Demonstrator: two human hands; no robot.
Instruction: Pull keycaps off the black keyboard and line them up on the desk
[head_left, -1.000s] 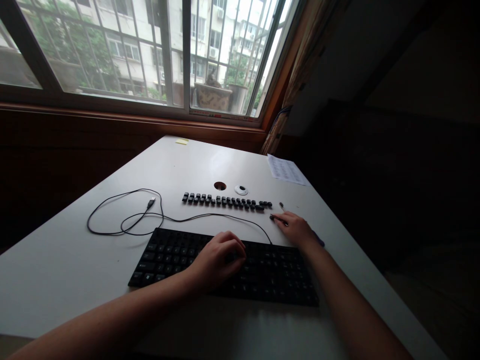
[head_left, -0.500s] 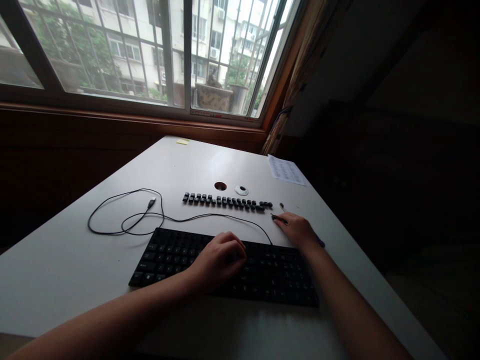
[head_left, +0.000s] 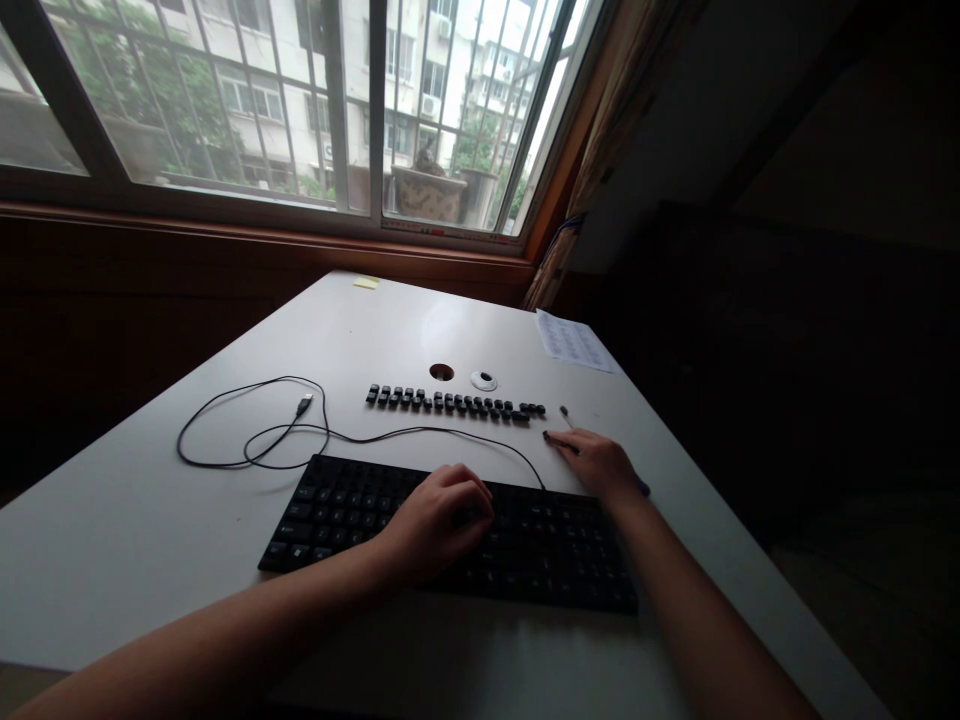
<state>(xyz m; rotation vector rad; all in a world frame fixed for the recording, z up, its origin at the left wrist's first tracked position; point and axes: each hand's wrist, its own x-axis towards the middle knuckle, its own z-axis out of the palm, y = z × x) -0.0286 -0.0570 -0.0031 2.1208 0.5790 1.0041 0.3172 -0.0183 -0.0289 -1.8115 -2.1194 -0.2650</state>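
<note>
A black keyboard lies across the near part of the white table, with some upper keycaps off at its left. My left hand rests curled on its middle; anything between the fingers is hidden. Beyond the keyboard's right end, my right hand is low over the table, fingers closed around a small dark object whose kind I cannot make out. A thin white stick with a dark tip lies just past these fingers. Loose black keycaps stand in rows behind the keyboard.
The black USB cable loops on the table's left, its plug lying within. Behind the keycaps are a round table hole and a white ring. A printed sheet and yellow note lie farther back.
The dark object in my right hand has turned slightly, and its thin tip no longer shows. My left hand has stayed in place on the keyboard.
</note>
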